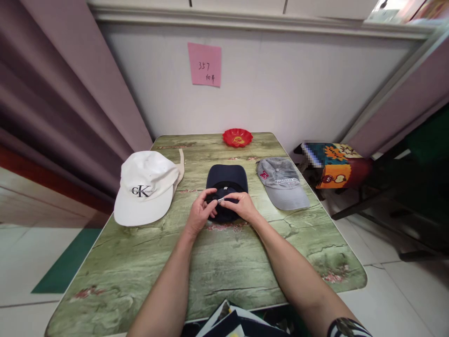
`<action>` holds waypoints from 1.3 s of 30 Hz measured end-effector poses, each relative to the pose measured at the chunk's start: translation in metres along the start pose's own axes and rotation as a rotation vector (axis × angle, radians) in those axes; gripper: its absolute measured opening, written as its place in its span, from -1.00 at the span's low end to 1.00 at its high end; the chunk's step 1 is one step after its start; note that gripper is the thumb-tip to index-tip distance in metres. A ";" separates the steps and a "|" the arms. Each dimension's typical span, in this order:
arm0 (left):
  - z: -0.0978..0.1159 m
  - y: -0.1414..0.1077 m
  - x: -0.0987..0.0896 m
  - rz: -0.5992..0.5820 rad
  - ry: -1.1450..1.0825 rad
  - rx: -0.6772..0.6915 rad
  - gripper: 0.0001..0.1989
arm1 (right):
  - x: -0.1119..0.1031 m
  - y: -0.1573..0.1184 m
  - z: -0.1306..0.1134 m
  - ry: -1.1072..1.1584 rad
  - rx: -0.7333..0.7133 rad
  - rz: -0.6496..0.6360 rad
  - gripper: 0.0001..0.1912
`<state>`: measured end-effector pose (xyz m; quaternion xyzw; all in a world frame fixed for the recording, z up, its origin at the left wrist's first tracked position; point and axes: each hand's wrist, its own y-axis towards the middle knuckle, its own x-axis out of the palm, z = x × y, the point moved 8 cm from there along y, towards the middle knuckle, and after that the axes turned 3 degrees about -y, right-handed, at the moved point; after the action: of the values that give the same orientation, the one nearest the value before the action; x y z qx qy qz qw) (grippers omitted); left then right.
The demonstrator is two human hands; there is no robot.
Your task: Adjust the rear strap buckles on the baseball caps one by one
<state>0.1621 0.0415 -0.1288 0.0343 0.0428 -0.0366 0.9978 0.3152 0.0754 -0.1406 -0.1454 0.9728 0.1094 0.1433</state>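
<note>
A dark navy cap (227, 175) lies in the middle of the table with its hollow inside facing up and its brim pointing away from me. Over its near edge, my left hand (204, 208) and my right hand (242, 204) meet, thumbs and fingers closed on the cap's back strap (220, 200). A small shiny metal piece shows between the fingertips. To the left sits a white cap (149, 180) with black "CK" lettering and a loose strap behind it. On the right rests a grey cap (283, 182) with red and white embroidery.
A red scalloped dish (237, 138) stands at the far edge of the green wood-patterned table (242, 271). Behind it, a pink note (205, 64) is stuck to the white wall. A colourful box-like stool (333, 164) and dark furniture stand right of the table; purple curtains hang at both sides.
</note>
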 end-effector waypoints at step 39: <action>0.001 0.002 0.004 -0.060 -0.004 0.045 -0.74 | -0.004 -0.003 -0.003 0.162 -0.030 -0.056 -0.68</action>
<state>0.1665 0.0434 -0.1283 0.0552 0.0409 -0.0676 0.9953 0.3192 0.0731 -0.1372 -0.1829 0.9750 0.1077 0.0652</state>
